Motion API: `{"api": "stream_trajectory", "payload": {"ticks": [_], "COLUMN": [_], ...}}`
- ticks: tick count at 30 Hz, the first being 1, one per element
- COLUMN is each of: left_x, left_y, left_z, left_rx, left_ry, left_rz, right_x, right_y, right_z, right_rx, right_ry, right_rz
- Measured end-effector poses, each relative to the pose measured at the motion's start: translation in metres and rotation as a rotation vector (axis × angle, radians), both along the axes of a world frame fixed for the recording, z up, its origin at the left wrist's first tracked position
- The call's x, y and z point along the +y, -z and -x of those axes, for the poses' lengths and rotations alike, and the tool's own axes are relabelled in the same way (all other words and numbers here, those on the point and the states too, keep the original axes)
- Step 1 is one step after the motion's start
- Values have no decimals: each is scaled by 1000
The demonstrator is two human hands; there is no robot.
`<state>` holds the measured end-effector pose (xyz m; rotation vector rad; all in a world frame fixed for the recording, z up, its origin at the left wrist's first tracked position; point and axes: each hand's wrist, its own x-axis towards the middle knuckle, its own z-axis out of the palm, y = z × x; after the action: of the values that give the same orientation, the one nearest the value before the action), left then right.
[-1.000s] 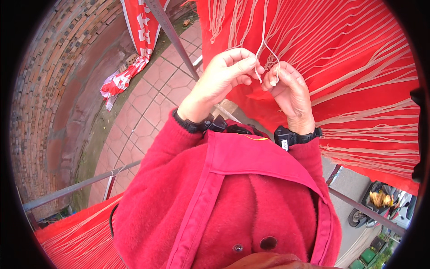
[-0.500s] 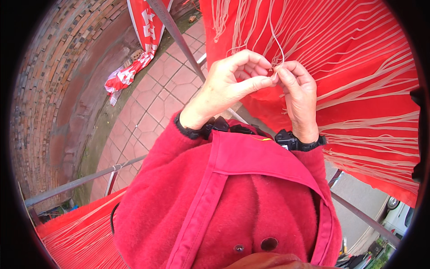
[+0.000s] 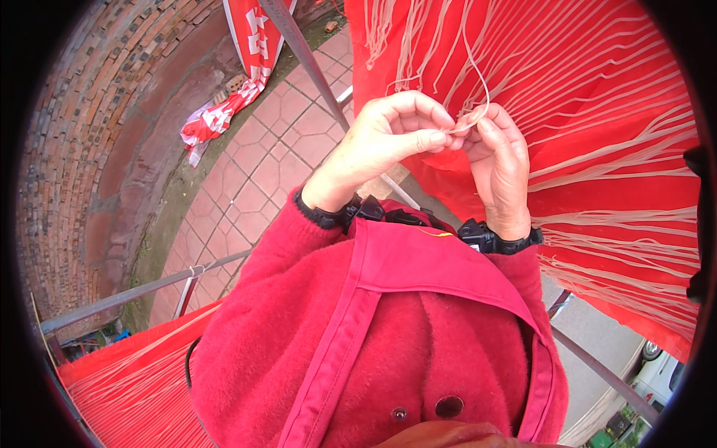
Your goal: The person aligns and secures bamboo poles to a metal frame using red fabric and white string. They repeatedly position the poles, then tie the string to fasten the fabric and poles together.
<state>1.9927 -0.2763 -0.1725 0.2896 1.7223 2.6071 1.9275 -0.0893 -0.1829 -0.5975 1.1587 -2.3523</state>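
Note:
A thin, pale, cord-like strand (image 3: 478, 69) hangs in a loop from above and runs down to my fingertips. My left hand (image 3: 373, 145) pinches it between thumb and forefinger, the other fingers curled. My right hand (image 3: 502, 168) grips the same strand beside it with bent fingers, the tips almost touching those of the left. What exactly lies between the fingertips is too small to make out. Behind both hands spreads a red cloth (image 3: 612, 197), with many similar pale strands (image 3: 616, 153) lying or hanging across it in rows and bunches.
Metal pipes (image 3: 302, 48) frame the space at upper left, lower left (image 3: 149, 290) and lower right. Another red cloth with strands (image 3: 149, 381) is at lower left. Beyond are pink paving (image 3: 246, 179), a crumpled red-and-white banner (image 3: 224, 112), a brick wall (image 3: 67, 164) and a white vehicle (image 3: 659, 381).
The strand's loop now bows further right, and its end lies straighter between the fingertips. My right fingers have shifted slightly. The background has moved a little to the right in the picture.

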Motion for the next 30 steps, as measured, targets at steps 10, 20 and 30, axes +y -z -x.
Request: {"api": "stream_trajectory", "payload": {"ticks": [10,20,30], "left_x": [6,7,2], "left_y": [0,1,5], "left_z": [-1,-1,-1], "left_rx": [57,9,-30], "left_ry": [-101,-139,-112], "left_rz": [122,148,105], "right_x": [1,-3,-6], "right_y": [-1,4,10], "right_z": [-5,-6,-2], "right_rx": [94,197,188], "right_ry": [12,118,122], "right_rz": [-92,-201,-177]}}
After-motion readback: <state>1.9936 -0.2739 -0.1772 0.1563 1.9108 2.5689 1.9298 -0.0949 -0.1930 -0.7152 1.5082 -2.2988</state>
